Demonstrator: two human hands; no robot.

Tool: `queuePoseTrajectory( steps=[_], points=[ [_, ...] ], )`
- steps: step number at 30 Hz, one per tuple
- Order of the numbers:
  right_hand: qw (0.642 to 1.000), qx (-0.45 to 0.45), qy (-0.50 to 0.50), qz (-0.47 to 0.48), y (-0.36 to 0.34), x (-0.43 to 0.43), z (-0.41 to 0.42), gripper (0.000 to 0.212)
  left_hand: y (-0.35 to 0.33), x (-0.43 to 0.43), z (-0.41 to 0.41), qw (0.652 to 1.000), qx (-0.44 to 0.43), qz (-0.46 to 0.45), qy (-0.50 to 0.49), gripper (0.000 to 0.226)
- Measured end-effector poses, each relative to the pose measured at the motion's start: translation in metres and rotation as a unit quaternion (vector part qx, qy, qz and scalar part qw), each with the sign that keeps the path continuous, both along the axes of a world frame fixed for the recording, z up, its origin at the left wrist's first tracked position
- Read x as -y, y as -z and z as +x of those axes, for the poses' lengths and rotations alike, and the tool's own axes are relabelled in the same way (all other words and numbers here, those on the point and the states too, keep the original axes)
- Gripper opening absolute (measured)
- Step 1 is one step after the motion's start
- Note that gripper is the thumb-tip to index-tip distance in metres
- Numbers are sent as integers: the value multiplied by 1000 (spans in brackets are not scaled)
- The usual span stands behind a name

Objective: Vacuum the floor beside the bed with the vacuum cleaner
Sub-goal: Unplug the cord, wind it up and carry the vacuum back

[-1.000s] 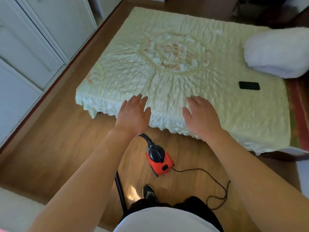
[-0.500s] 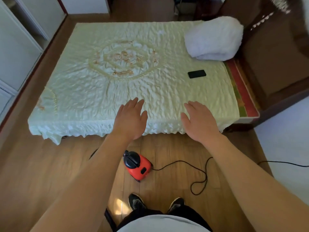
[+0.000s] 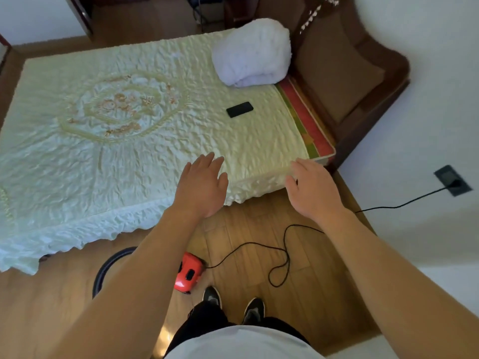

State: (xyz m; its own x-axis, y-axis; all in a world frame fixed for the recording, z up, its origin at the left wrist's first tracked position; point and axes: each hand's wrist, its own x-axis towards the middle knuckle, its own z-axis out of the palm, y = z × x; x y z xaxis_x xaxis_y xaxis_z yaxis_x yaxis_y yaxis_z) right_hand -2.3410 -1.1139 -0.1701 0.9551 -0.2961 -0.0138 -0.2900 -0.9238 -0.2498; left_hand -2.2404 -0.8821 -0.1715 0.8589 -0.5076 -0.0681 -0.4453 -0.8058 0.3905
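Both of your hands are empty. Your left hand (image 3: 201,187), at centre frame, and your right hand (image 3: 315,189), just right of it, reach out over the near edge of the bed (image 3: 103,151) with fingers loosely spread and holding nothing. I cannot tell if they touch the cover.

The vacuum cleaner (image 3: 189,274), a small red canister, sits on the wooden floor (image 3: 259,216) at lower centre, partly hidden by your left forearm and just beside your left shoe (image 3: 211,295). Its black hose (image 3: 103,268) curves away at lower left.

The likeliest trouble is the power cord (image 3: 285,244). It loops loosely on the boards right of the canister, close to your feet, then runs to the wall socket (image 3: 452,180) at the right edge. If you step into the loop, or drag the canister away from the wall, you could trip or pull the plug out. The frilled hem of the bed cover hangs near the floor, so the nozzle may suck it in if you pass close. A dark phone (image 3: 239,109) lies on the bed near a rolled white blanket (image 3: 254,51), and tugging the cover could shift it.

No brand, label or writing is readable anywhere.
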Motion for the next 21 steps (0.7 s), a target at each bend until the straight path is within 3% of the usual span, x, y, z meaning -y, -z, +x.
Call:
queuePoseTrajectory(
  steps=[9,21],
  points=[
    [992,-15,125,2,18,55,-27,48,18,86,20,993,-8,6,118,51],
    [957,-59,285,2,16,117,-35,52,24,217,71,953,26,26,301,51]
  ],
)
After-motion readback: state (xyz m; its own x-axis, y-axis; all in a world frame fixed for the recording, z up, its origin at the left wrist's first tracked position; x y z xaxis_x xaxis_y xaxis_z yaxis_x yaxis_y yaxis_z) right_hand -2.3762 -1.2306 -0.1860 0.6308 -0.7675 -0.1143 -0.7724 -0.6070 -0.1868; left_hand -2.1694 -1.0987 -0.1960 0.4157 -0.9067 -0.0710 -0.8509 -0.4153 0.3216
